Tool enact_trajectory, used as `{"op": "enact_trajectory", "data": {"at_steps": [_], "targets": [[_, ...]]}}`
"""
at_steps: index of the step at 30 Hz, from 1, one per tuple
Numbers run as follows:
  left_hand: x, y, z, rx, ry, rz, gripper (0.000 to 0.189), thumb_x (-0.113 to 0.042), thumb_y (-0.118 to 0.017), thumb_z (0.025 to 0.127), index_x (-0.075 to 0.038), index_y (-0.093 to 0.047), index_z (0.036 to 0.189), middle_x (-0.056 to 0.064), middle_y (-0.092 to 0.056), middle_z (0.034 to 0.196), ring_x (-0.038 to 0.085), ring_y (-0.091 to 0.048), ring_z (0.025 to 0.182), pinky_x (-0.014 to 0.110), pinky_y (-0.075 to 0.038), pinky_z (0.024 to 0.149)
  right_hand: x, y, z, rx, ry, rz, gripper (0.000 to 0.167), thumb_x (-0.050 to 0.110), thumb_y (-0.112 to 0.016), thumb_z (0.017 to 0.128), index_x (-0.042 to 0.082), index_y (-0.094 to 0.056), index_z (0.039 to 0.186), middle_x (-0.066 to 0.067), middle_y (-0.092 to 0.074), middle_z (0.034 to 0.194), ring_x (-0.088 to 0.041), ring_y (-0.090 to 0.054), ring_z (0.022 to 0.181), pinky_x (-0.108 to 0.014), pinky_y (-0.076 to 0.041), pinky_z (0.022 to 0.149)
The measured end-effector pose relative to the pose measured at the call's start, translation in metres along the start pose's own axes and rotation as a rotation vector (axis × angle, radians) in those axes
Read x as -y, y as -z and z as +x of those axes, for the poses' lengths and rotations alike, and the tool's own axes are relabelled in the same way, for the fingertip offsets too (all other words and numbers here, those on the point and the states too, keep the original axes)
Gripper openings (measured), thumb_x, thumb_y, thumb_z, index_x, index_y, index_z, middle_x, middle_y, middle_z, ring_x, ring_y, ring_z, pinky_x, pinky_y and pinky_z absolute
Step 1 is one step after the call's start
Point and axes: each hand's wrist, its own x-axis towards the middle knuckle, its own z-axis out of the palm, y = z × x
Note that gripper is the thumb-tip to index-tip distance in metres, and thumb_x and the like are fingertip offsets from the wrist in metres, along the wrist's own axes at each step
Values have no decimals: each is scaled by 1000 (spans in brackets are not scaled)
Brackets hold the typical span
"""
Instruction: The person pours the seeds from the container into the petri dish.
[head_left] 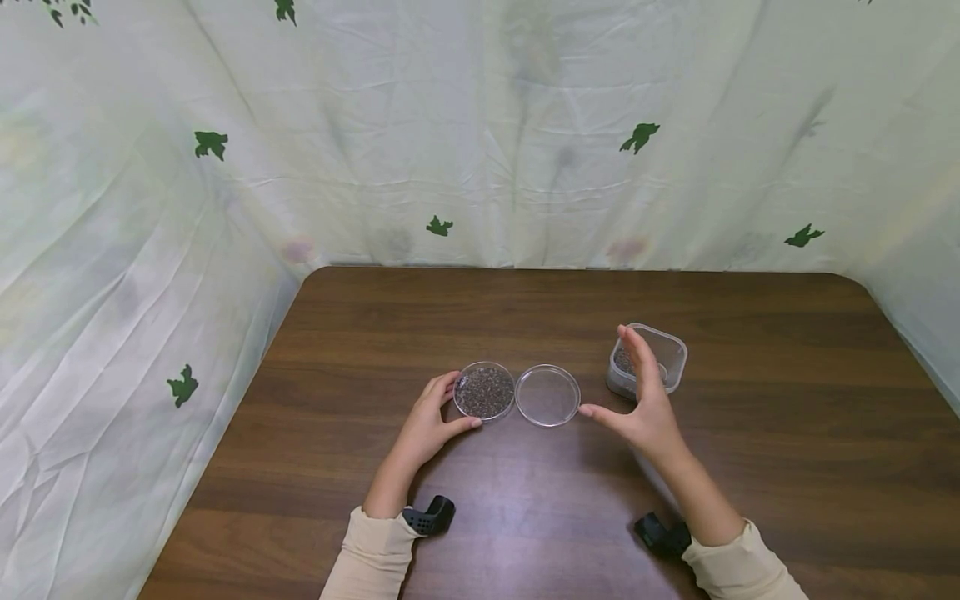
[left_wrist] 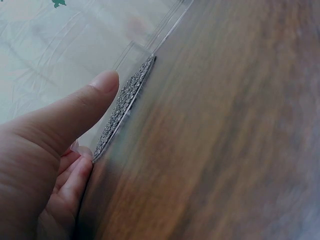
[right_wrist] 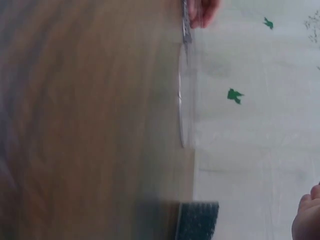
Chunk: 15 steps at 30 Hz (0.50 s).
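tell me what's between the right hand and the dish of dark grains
An empty clear dish or lid lies between the right hand and the dish of dark grains; the head view shows it.

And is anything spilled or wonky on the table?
Nothing stands out. The dark grains sit inside their round dish, the empty clear dish lies flat beside it, and the plastic tub stands upright. No spill shows on the table.

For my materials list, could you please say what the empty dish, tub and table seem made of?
Empty dish: plastic or glass, glossy and see-through. Tub: probably plastic, cloudy translucent walls. Table: likely wood or laminate, brown grain, soft sheen.
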Motion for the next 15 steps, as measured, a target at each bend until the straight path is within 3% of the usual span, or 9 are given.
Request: {"op": "enact_trajectory", "data": {"at_steps": [5, 12, 15], "targets": [[0, 0, 0, 0, -3, -4, 79, -22, -80, 65, 2, -41, 130, 17, -43, 124, 28, -48, 112, 30, -39, 96, 0, -9, -2, 57, -21, -35, 104, -15, -79, 52, -9, -18, 136, -24, -25, 140, -27, -22, 130, -28, -19, 108], [0, 0, 0, 3, 4, -7, 80, -24, -80, 65, 1, -40, 130, 17, -43, 125, 28, -48, 113, 31, -39, 96, 1, -16, -2, 132, -100, -112, 103, -1, -83, 55, -7, -21, 137, -22, -27, 139, -34, -23, 128, -55, -22, 102], [-1, 0, 0, 5, 7, -7, 80, -24, -80, 66, 1, -40, 130, 17, -43, 125, 28, -48, 113, 31, -39, 96, 1, -19, -2, 162, -119, -126, 103, 1, -84, 56, -7, -21, 137, -23, -28, 138, -35, -23, 128, -55, -21, 102]]}}
